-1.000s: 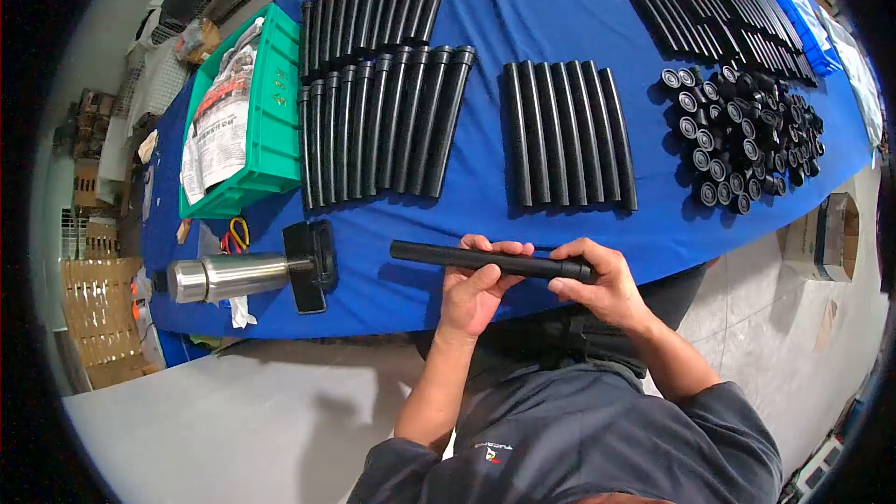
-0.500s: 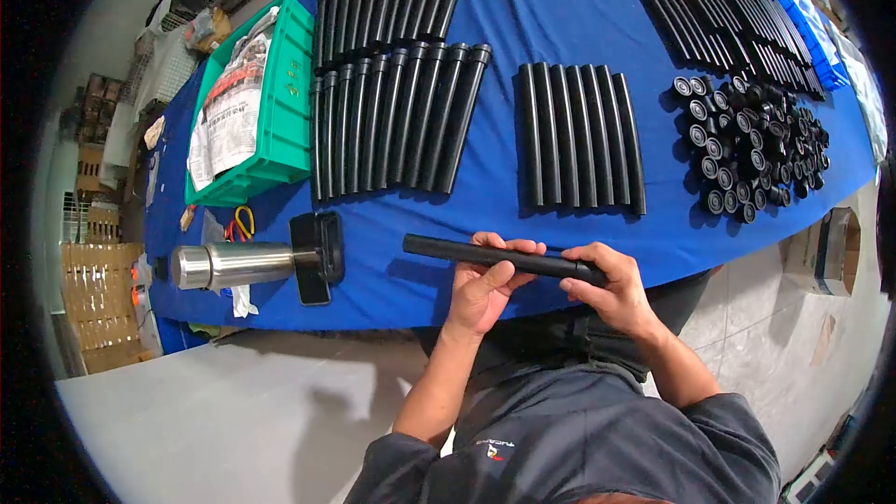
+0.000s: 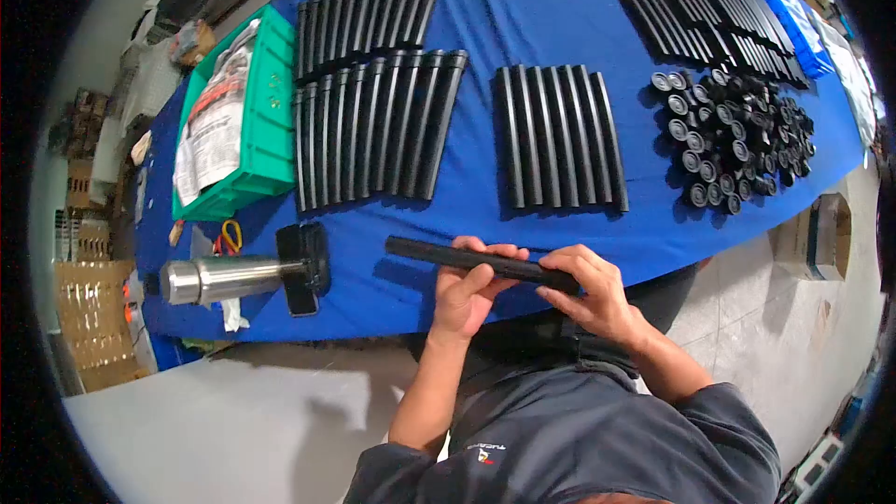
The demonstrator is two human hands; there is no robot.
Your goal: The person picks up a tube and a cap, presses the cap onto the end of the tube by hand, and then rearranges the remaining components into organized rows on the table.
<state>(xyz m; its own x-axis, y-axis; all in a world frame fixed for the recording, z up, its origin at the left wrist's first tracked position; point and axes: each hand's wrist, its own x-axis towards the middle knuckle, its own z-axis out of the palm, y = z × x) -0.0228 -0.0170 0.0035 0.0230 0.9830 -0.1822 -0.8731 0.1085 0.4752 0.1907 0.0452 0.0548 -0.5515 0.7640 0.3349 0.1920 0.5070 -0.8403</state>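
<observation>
A black tube (image 3: 422,250) lies nearly level across both hands, above the table's front edge. My left hand (image 3: 467,291) is closed around its middle from below, thumb pressed along the near side. Around the right end of the tube, my right hand (image 3: 597,291) is closed, its fingers and thumb covering that end. Just beyond the hands, a row of several plain black tubes (image 3: 563,140) rests on the cloth. Further left are two rows of black tubes with wider caps at their far ends, a front row (image 3: 373,135) and a back row (image 3: 369,14).
Blue cloth covers the table (image 3: 504,19). Round black caps (image 3: 737,140) are heaped at right, below thinner black rods (image 3: 700,0) and a blue tray (image 3: 793,23). At left stand a green crate (image 3: 266,121) with newspaper, a steel bottle (image 3: 229,278), a phone on a stand (image 3: 301,269) and scissors (image 3: 230,237).
The whole view has shifted, so the table's things appear further left. Both hands keep their hold on the tube, with little visible change in its tilt.
</observation>
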